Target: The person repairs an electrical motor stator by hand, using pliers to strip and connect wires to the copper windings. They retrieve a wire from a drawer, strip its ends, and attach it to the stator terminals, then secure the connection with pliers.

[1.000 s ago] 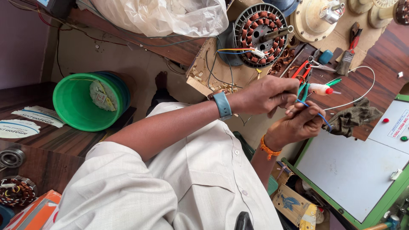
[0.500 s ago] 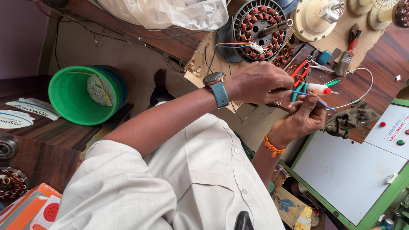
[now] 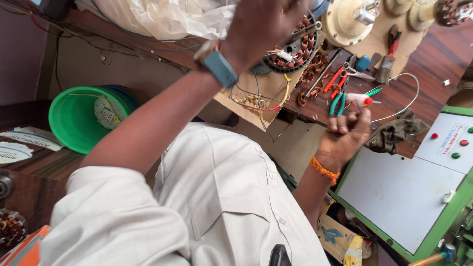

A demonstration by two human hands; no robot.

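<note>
My left hand (image 3: 263,24) is raised high at the top edge, blurred, in front of a round motor stator (image 3: 295,49) with copper windings and loose coloured wires. A blue-strapped watch (image 3: 220,69) sits on that wrist. Whether the hand grips anything is unclear. My right hand (image 3: 345,135), with an orange thread on its wrist, is a closed fist at the bench edge. A thin grey wire (image 3: 411,101) loops from it across the wooden bench. Green-handled pliers (image 3: 337,103) and a small white tube with a red cap (image 3: 362,98) lie just beyond the fist.
Red-handled pliers (image 3: 335,79), scissors and copper scraps lie on the bench. A dark rag (image 3: 396,133) rests beside a white panel in a green frame (image 3: 404,192) with coloured buttons. A green bucket (image 3: 74,118) stands at left. A clear plastic bag (image 3: 162,17) hangs above.
My left hand has lifted away from my right hand, up toward the stator. My right hand stays near the pliers and has closed into a fist. The view has shifted closer.
</note>
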